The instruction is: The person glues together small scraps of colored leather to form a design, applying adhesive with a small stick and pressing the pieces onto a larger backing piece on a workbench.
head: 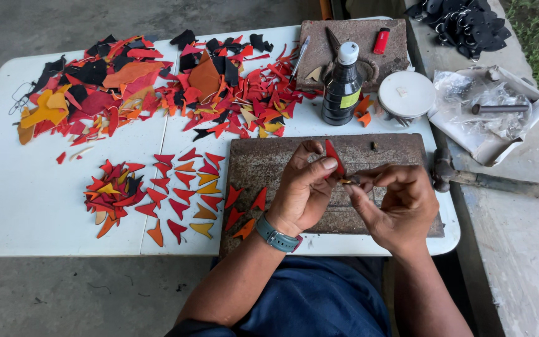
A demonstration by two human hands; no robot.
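My left hand (304,187) pinches a small red leather piece (334,156) upright between thumb and forefinger, above a brown rusty slab (263,165). My right hand (394,200) is closed on something small and yellowish (347,181) at the piece's lower edge; what it is I cannot tell. Several red and orange pointed pieces (244,212) lie on the slab's left part. More cut shapes are laid in rows (185,190) on the white table (32,206), next to a small heap (112,190).
A big heap of red, orange, yellow and black scraps (157,81) covers the table's far side. A dark bottle (342,84), a white round lid (405,93), a second slab with a red lighter (381,40), a hammer (469,178) and a plastic bag (491,109) are at right.
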